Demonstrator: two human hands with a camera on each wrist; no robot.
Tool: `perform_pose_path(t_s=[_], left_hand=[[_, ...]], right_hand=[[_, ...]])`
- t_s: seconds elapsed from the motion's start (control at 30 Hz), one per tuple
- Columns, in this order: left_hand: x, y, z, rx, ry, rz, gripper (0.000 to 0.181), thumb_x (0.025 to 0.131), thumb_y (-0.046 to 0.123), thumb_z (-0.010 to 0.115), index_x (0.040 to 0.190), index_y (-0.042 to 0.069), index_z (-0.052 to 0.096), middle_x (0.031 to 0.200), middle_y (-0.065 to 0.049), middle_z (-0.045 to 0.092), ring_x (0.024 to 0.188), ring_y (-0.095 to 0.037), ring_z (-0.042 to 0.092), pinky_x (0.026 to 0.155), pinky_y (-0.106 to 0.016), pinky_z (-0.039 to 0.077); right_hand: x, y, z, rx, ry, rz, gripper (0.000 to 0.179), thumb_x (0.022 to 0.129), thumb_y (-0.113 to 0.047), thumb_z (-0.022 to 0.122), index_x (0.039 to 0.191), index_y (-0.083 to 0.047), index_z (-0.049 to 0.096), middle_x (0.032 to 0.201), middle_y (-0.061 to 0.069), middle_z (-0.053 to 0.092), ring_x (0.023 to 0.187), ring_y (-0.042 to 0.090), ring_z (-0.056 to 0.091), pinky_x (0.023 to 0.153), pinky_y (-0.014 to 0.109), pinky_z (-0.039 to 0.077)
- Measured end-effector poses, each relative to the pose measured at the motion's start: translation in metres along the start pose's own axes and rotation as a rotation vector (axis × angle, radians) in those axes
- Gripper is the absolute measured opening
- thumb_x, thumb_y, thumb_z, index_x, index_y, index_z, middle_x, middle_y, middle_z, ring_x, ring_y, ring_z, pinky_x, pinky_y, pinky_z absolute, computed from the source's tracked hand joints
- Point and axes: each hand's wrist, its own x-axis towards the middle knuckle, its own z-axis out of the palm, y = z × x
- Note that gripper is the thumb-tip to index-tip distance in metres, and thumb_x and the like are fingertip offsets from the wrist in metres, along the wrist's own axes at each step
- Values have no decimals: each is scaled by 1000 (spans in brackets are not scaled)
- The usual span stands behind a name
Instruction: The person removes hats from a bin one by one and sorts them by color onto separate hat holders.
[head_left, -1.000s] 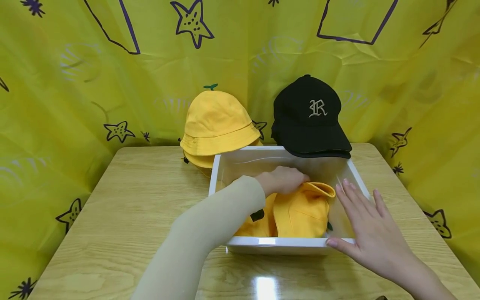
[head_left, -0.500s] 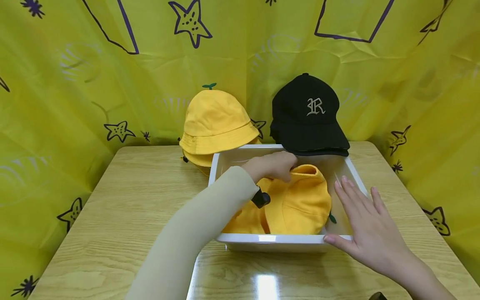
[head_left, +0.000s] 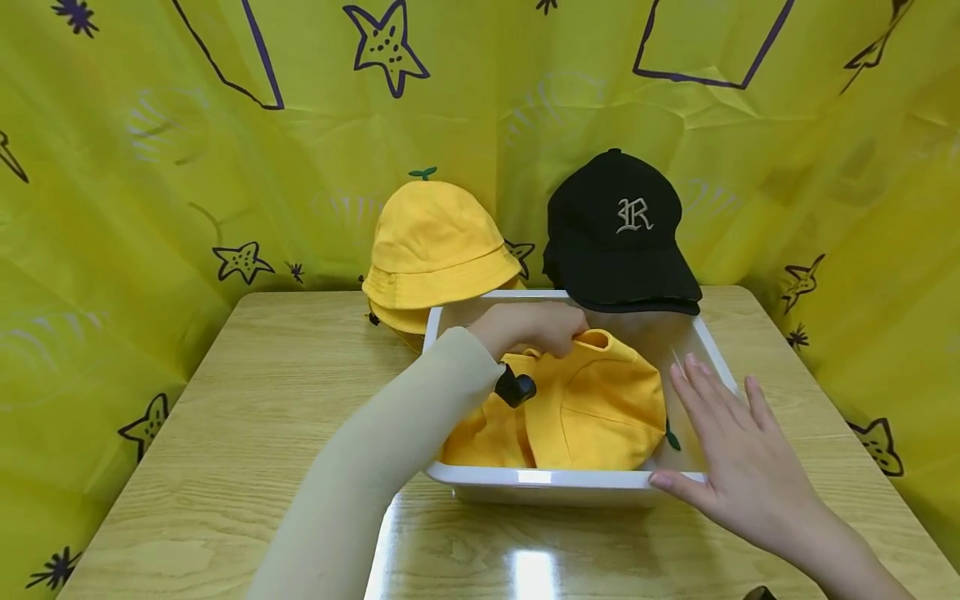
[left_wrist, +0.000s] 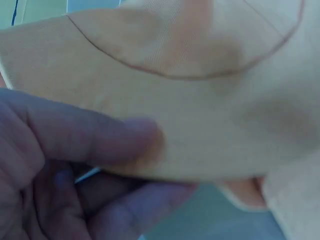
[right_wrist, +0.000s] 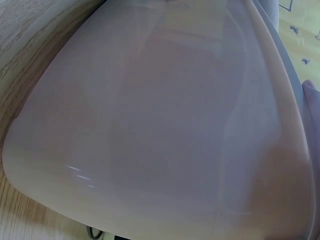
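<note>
My left hand reaches into a white plastic bin and pinches the brim of a yellow bucket hat. In the left wrist view the thumb of that hand lies on top of the hat brim, with fingers beneath. The hat lies on its side in the bin, a green sprout at its crown. More yellow cloth shows left of it, partly behind my sleeve. My right hand rests with straight fingers over the bin's right side, thumb at the front rim. In the right wrist view the bin wall fills most of the picture.
Behind the bin at left stand stacked yellow bucket hats, a green sprout on top. A black cap with a letter R overlaps the back rim at right. The wooden table backs onto a yellow patterned curtain.
My left hand has moved left and toward the back of the bin, bringing the hat's brim with it. The hat has shifted slightly. My right hand stays in place.
</note>
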Motion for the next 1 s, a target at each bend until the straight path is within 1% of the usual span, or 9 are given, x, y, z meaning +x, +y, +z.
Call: perform_pose_path(t_s=[0.1, 0.2, 0.37, 0.47, 0.6, 0.77, 0.87, 0.93, 1.0], left_hand=[[-4, -2, -2, 35, 27, 73, 25, 91, -1, 53, 69, 11, 48, 62, 1, 31, 53, -12, 31, 53, -21, 27], [-11, -5, -5, 63, 52, 124, 13, 94, 9, 57, 81, 8, 57, 65, 2, 38, 58, -12, 40, 57, -20, 33], [-27, -9, -13, 9, 80, 138, 8, 96, 11, 54, 93, 7, 61, 76, 1, 45, 71, -13, 44, 66, -19, 37], [-37, -10, -20, -31, 121, 143, 9, 96, 10, 54, 90, 7, 60, 74, 0, 43, 70, -14, 41, 65, -21, 35], [-53, -13, -26, -87, 163, 122, 18, 96, 11, 54, 77, 8, 53, 66, 0, 35, 60, -14, 35, 60, -22, 32], [-72, -21, -30, -255, 246, 88, 39, 94, 10, 54, 61, 12, 36, 57, 3, 28, 49, -9, 27, 55, -20, 29], [-82, -30, -29, -390, 310, 74, 44, 94, 9, 55, 60, 13, 27, 57, 4, 23, 48, -8, 24, 54, -20, 30], [-88, -36, -26, -477, 348, 66, 36, 94, 9, 55, 63, 11, 38, 59, 4, 34, 52, -6, 37, 58, -19, 40], [-92, -42, -23, -569, 368, 72, 19, 95, 8, 54, 76, 4, 52, 69, 1, 46, 65, -7, 49, 69, -23, 50]], right_hand=[[0, 0, 0, -4, -5, 2, 102, 79, -65, 57, 152, -7, 15, 157, 15, 15, 146, 12, 1, 116, 45, -6], [1, -2, 1, -4, -18, 2, 102, 80, -66, 56, 152, -7, 14, 156, 16, 16, 146, 14, 2, 116, 44, -7], [0, -2, 1, -6, -19, 0, 103, 81, -68, 53, 152, -6, 12, 156, 17, 16, 146, 14, 1, 117, 43, -7], [0, -1, 0, -5, -7, 4, 103, 81, -69, 52, 152, -6, 12, 156, 16, 16, 146, 15, 3, 117, 42, -6], [0, -1, 0, 10, -4, 13, 103, 79, -66, 57, 152, -7, 12, 157, 15, 16, 146, 13, 3, 117, 42, -5], [0, -1, -1, 7, -2, 17, 104, 79, -63, 60, 151, -5, 14, 157, 16, 16, 146, 12, 2, 117, 42, -5], [0, -1, -1, 1, -4, 22, 104, 78, -63, 60, 151, -5, 13, 157, 15, 14, 146, 12, 1, 117, 41, -5], [0, -1, -2, 1, -7, 28, 105, 78, -63, 60, 152, -6, 12, 158, 13, 13, 146, 12, 1, 117, 41, -5], [-1, -1, -1, 3, -7, 32, 105, 78, -63, 61, 152, -6, 11, 158, 12, 12, 146, 13, 2, 117, 41, -5]])
